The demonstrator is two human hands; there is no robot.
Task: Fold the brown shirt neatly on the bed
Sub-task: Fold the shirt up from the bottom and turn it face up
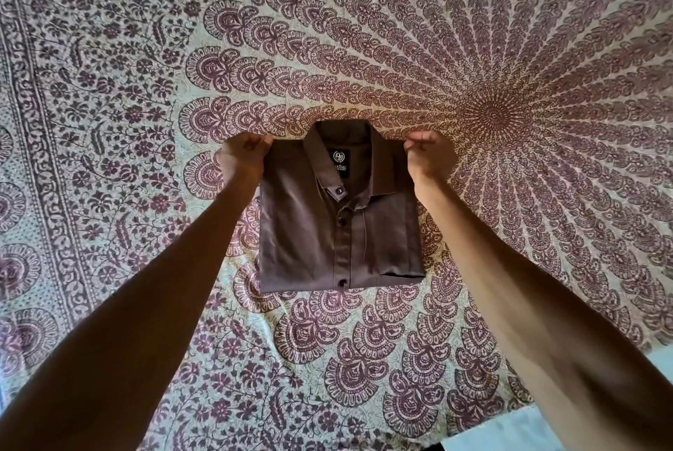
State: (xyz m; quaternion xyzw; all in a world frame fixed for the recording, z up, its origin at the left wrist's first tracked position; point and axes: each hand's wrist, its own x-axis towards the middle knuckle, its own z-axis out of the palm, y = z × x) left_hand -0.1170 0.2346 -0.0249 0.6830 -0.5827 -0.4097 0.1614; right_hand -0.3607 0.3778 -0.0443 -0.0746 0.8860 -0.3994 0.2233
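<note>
Two bare forearms reach out from the lower corners of the head view and meet the brown shirt (338,232) at its far end. The left hand (242,155) has its fingers curled and pinching the shirt's left shoulder corner, and the right hand (429,155) pinches the right shoulder corner in the same way, so both are closed on cloth. The shirt lies mid-frame on the bed (109,86) as a compact rectangle, front side up. Its collar (342,135) and neck label (340,161) are at the far edge, and the buttoned placket (342,250) runs straight toward the person. That makes the long axis run away from the body, with the near folded edge well clear of both hands. Neither hand is nearer than the other, each sitting beside the collar at matching height. Whether the far edge is lifted slightly or flat cannot be told. The folding looks all but finished; what remains is probably squaring the shoulders and letting go evenly. A printed cover (491,115) with a purple radiating pattern lies fairly smooth over the bed, and a pale strip (510,428) shows at the lower right.
</note>
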